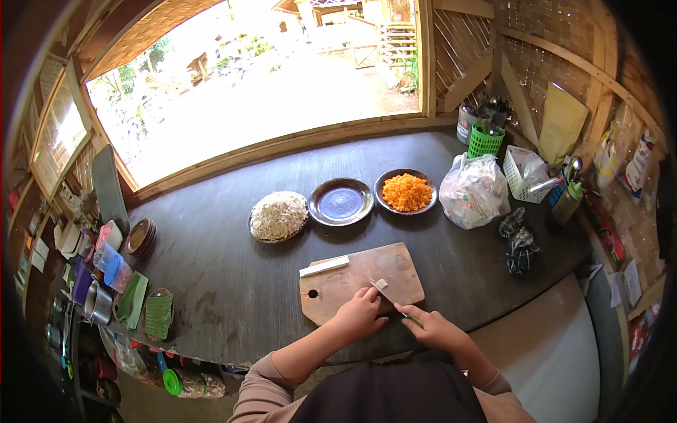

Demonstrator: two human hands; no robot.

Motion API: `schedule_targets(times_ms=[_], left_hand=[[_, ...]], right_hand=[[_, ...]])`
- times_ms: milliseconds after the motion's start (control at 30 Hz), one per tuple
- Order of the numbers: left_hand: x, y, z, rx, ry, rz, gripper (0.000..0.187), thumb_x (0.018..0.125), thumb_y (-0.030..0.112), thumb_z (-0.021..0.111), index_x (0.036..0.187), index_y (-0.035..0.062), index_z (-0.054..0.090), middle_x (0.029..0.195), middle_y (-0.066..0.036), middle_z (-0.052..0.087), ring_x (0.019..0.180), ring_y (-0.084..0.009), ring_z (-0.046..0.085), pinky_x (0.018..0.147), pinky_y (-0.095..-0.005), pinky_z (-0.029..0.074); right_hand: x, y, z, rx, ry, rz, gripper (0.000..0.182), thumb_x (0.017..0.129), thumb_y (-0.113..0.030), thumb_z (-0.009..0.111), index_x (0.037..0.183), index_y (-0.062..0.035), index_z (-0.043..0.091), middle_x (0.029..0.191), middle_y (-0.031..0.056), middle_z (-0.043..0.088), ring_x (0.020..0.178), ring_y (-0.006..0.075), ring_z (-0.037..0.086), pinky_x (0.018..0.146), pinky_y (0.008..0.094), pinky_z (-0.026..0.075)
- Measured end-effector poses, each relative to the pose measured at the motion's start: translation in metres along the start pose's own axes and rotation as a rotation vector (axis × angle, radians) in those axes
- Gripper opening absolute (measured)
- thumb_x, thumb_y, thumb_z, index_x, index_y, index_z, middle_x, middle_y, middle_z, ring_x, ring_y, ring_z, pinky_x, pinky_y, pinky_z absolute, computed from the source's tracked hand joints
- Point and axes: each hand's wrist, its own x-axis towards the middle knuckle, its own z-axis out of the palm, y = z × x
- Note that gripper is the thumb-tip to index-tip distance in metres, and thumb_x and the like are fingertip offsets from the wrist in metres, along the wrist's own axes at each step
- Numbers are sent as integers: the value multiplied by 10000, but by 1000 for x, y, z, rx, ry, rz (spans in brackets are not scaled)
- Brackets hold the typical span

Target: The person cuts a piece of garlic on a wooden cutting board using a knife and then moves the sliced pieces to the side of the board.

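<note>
One knife [387, 295] in right hand [429, 329], angled just beside left hand [358, 314]

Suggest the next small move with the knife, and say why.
I'd probably make one short, slow cut at the small white piece on the cutting board: the right hand grips the knife close beside that piece, and the left hand is near too, so care seems wise.
</note>
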Motion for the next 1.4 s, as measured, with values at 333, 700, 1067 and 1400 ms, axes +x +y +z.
schedule_targets(times_ms=[333,700,1067,1400], left_hand=[[6,-14,1,53,-33,110,365,883,219,612,1151,-28,628,1263,-122,572,1227,-342,486,1044,-402,431],[8,-33,-12,-200,43,72,314,819,17,594,1122,-12,672,1169,-106,654,1157,-264,563,976,-361,482],[10,-36,-6,92,63,206,402,793,13,579,1187,-27,647,1209,-97,640,1193,-236,551,1019,-337,445],[10,-33,-6,307,62,259,376,799,91,576,1144,-11,687,1242,-60,644,1242,-192,515,1051,-331,402]], right_hand=[[35,14,15,-3,78,-222,436,984,-219,529,1411,-145,485,1213,208,646,1104,408,622,966,408,487],[18,-4,1,114,105,2,442,922,-167,620,1358,-131,555,840,161,682,734,210,705,699,335,545],[17,-2,3,198,184,-42,424,973,-114,563,1395,-123,525,814,73,641,587,120,642,538,273,514],[9,5,12,26,202,-182,367,969,-118,539,1335,-91,560,966,207,675,841,346,679,764,411,540]])
